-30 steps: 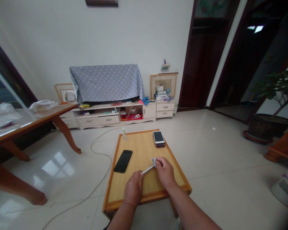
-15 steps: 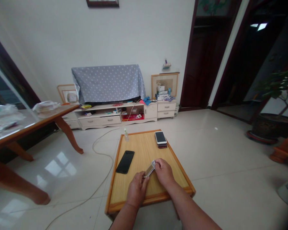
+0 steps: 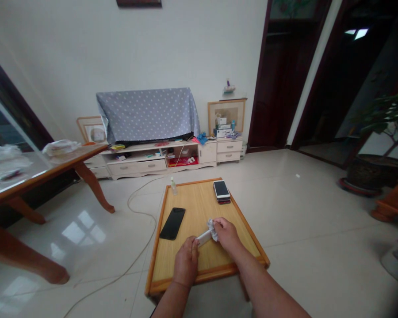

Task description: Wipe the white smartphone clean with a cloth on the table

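Note:
Over the near part of a small wooden table (image 3: 199, 194), my left hand (image 3: 186, 260) is closed on the near end of a white phone (image 3: 203, 239), which is held tilted. At the phone's far end, my right hand (image 3: 228, 235) pinches a crumpled white cloth or tissue (image 3: 212, 229) that wraps round the phone's end. To the left lies a large black phone (image 3: 173, 223), flat on the tabletop. A stack of phones with a white-framed phone (image 3: 221, 189) on top sits at the far right corner. Near the far left corner stands a small clear bottle (image 3: 174, 186).
A cable (image 3: 152, 216) snakes over the tiled floor left of the table. Further left is a larger wooden table (image 3: 86, 154) with plastic bags on it. A low white cabinet (image 3: 139, 167) stands along the wall, and a potted plant (image 3: 378, 176) is at the right.
The phone in my left hand has turned, now showing a broader white face. The crumpled cloth in my right hand has come more into view around the phone's end.

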The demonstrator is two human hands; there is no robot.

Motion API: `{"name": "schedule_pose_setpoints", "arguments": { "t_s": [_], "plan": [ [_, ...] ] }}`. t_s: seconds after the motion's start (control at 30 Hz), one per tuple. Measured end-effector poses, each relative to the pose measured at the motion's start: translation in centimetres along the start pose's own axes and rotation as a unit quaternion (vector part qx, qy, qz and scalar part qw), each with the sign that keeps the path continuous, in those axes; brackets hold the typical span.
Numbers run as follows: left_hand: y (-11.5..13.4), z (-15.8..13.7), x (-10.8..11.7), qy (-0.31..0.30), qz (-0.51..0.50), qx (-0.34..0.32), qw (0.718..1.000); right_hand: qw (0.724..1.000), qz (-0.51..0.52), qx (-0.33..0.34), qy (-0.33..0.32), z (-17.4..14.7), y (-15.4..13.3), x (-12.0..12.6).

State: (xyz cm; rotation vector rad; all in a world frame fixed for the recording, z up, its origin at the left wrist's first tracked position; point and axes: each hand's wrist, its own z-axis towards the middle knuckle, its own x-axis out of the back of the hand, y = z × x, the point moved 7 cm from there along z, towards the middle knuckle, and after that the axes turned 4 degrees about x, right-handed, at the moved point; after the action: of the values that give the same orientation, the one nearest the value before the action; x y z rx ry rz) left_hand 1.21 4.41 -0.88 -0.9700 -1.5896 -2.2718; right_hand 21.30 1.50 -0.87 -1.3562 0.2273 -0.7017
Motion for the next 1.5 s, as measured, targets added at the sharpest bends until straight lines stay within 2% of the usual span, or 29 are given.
{"name": "schedule_pose_setpoints", "arguments": {
  "t_s": [0.17,0.47,0.63,0.77,0.87,1.03,1.13,1.27,1.33,1.4,1.5],
  "plan": [
    [0.0,0.1,-0.2,-0.016,-0.016,0.014,1.0,0.999,-0.035,0.001,0.006,0.0,0.0,0.3],
    [0.5,0.3,-0.2,-0.018,0.006,-0.009,1.0,0.998,-0.055,0.007,0.023,0.0,-0.3,0.9],
    [0.4,0.4,-0.2,-0.021,0.008,-0.013,1.0,0.996,-0.067,0.052,0.025,-0.3,-1.6,1.9],
    [0.5,0.4,-0.2,-0.025,0.009,-0.015,1.0,0.993,-0.081,0.085,0.002,-0.9,-2.9,1.4],
    [0.5,0.4,-0.3,-0.034,0.009,-0.016,0.999,0.992,-0.105,0.07,0.001,-0.9,-2.9,1.2],
    [0.7,0.3,-0.2,-0.035,0.003,-0.018,0.999,0.992,-0.124,0.006,0.035,-0.3,-2.0,1.9],
    [0.9,0.3,-0.1,-0.034,-0.004,-0.014,0.999,0.99,-0.141,0.008,0.028,-1.2,-2.9,0.7],
    [1.4,0.3,-0.2,-0.054,-0.054,-0.028,0.997,0.985,-0.158,0.065,-0.023,-3.7,-5.2,-3.1],
    [1.5,0.2,-0.2,-0.058,-0.069,-0.032,0.995,0.983,-0.162,0.085,-0.034,-4.3,-5.7,-4.1],
    [1.6,0.3,-0.1,-0.055,-0.057,-0.03,0.996,0.983,-0.164,0.076,-0.029,-3.8,-5.3,-3.7],
    [1.4,0.3,0.0,-0.036,-0.017,-0.023,0.999,0.986,-0.161,0.036,0.002,-1.8,-3.9,-1.1]
  ]
}}
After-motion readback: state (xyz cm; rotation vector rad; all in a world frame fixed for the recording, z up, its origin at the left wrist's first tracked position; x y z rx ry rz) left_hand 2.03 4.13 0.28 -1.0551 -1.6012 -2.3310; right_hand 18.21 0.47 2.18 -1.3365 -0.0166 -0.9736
